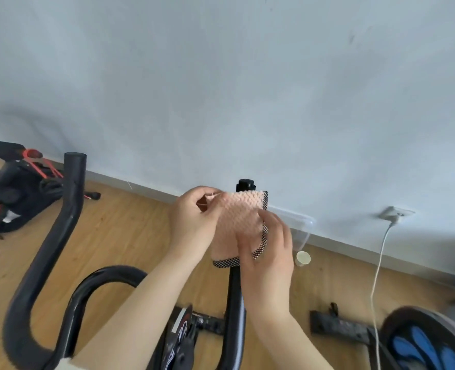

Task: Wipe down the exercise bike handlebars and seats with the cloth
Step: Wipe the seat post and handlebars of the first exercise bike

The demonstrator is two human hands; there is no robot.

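Head view: the pink waffle-weave cloth with checked black-and-white trim (243, 214) is wrapped round the right upright horn of the black tubular handlebar (235, 303). The left hand (194, 222) pinches its upper edge, and the right hand (270, 255) grips its lower part. Handlebar wiping looks underway; the next move probably calls for sliding the cloth down the tube. One cloth, two upright horns, one pale paper cup (303, 259).

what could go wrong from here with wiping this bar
1. The left hand and right hand hold the cloth bunched near the top of the handlebar upright; it may slide off the end.
2. The white cable hangs from the wall socket close by on the right; a swinging elbow might snag it.
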